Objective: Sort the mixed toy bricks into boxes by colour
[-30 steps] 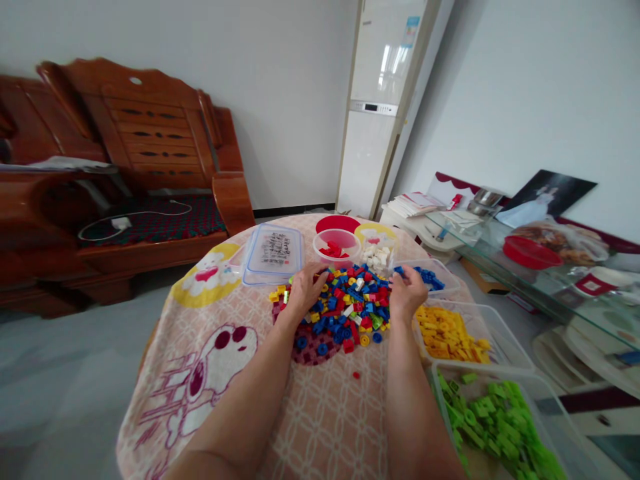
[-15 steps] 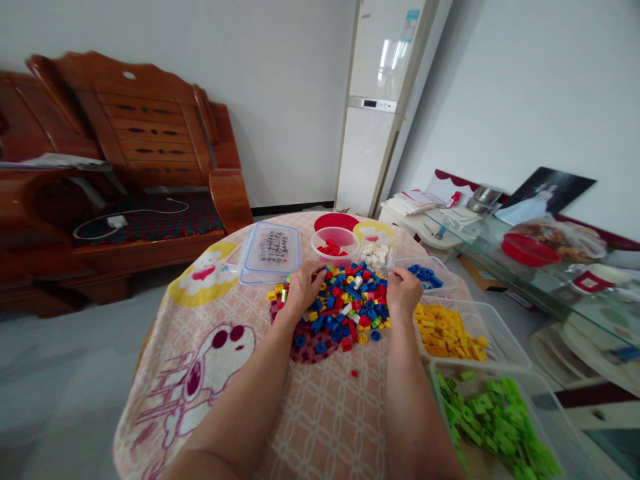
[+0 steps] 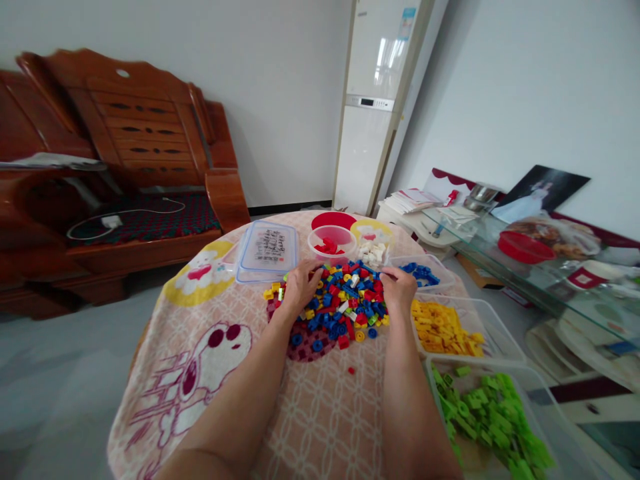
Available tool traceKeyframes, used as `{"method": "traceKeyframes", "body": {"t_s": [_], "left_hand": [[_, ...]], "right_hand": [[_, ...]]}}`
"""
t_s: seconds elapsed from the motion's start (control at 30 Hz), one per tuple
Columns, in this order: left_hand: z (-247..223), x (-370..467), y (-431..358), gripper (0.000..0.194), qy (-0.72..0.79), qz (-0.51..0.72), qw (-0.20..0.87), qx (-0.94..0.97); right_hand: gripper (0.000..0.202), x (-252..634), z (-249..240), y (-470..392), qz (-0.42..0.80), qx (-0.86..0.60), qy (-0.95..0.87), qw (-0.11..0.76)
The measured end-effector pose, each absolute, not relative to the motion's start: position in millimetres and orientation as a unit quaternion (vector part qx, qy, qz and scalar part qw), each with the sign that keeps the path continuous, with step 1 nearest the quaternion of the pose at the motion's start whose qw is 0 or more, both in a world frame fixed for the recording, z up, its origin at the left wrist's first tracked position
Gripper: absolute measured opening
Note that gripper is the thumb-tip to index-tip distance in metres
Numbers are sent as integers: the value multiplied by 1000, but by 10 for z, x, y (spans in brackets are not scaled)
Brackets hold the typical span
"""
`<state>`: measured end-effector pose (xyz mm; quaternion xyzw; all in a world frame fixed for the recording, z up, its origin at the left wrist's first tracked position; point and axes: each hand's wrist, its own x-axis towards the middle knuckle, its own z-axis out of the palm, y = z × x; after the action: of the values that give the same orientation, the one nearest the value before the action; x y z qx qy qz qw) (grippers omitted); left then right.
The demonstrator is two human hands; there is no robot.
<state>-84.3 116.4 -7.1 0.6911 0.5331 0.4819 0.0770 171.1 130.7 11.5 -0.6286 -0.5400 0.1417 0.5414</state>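
Observation:
A heap of mixed toy building blocks [image 3: 345, 303], in blue, red, yellow, white and some green, lies on the cloth in front of me. At its left edge is my left hand [image 3: 303, 288], its fingers curled in against the blocks. My right hand [image 3: 400, 288] is at the heap's right edge, thumb and forefinger close together and pointing left. Whatever either hand pinches is too small or hidden to make out. Behind the heap, red blocks [image 3: 330, 246] lie in a round clear bowl [image 3: 345, 255], beside a pile of white blocks [image 3: 373, 253].
Clear boxes at right hold blue blocks [image 3: 421, 274], yellow blocks [image 3: 443, 330] and green blocks [image 3: 493, 413]. Stacked lids [image 3: 267, 250] lie at back left, a red round lid [image 3: 334, 221] at the back. One small red piece [image 3: 351, 371] lies nearer me on the patterned tablecloth [image 3: 320, 427].
My right hand has shifted slightly left, toward the heap, its forefinger reaching out more. My left hand stays at the heap's left edge. The whole view has shifted a little.

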Motion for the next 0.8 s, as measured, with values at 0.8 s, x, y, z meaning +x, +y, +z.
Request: {"method": "traceKeyframes", "body": {"t_s": [0.8], "left_hand": [[270, -307, 880, 40, 399, 503, 131, 755]], "right_hand": [[19, 1311, 257, 1175, 348, -496, -492, 625]]}}
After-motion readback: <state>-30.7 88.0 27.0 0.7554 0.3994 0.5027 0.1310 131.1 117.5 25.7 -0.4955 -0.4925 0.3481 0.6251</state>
